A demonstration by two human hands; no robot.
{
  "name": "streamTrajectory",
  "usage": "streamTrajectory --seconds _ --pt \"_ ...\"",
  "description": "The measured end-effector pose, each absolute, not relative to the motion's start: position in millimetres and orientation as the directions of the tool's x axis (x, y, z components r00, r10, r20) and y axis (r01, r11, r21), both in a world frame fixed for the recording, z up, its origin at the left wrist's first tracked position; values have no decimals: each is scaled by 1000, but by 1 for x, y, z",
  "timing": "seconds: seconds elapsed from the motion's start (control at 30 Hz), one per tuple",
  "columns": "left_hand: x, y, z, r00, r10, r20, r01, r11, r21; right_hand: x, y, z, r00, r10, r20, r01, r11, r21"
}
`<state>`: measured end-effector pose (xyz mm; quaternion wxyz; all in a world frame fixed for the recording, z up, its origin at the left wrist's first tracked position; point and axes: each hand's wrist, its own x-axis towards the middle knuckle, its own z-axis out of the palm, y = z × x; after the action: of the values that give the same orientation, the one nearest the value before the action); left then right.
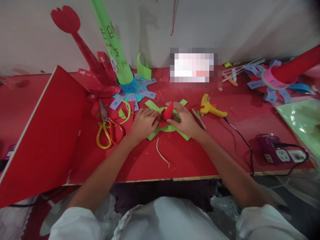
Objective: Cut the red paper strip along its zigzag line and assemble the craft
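A small red cone [168, 112] of paper or foam sheet stands on a green cut-out base [172, 128] with strips reaching outward. From the right, my right hand [184, 120] closes its thumb and fingers around the cone. My left hand [145, 124] has its fingers bent together at the cone's lower left edge, pinching the red material there. The exact contact under the left fingertips is hidden. Left of my hands lie scissors [105, 120] with yellow and red handles. To the right rests a yellow glue gun [211, 108] on its side.
A red upright panel [50, 140] blocks the left side. Behind stand a green paper tube [116, 50] and a red tulip-shaped piece [85, 50]. A purple power adapter [272, 150] with cords sits at right. Thin green scraps [161, 153] lie near the front edge.
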<state>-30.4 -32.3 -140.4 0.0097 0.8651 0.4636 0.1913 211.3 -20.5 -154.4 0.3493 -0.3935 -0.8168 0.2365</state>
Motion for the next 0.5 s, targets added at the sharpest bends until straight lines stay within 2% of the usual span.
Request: streamTrajectory --seconds 0.23,0.4,0.5 --pt "-32 -34 -140 529 792 303 777 -596 201 224 -27 -155 -336 785 521 581 608 -541" --pt "-30 -35 -142 545 789 283 774 -603 192 231 -30 -148 -526 731 435 590 682 -432" --pt "-30 -35 -142 549 788 279 774 -605 186 233 -30 -144 -516 732 445 594 680 -429"
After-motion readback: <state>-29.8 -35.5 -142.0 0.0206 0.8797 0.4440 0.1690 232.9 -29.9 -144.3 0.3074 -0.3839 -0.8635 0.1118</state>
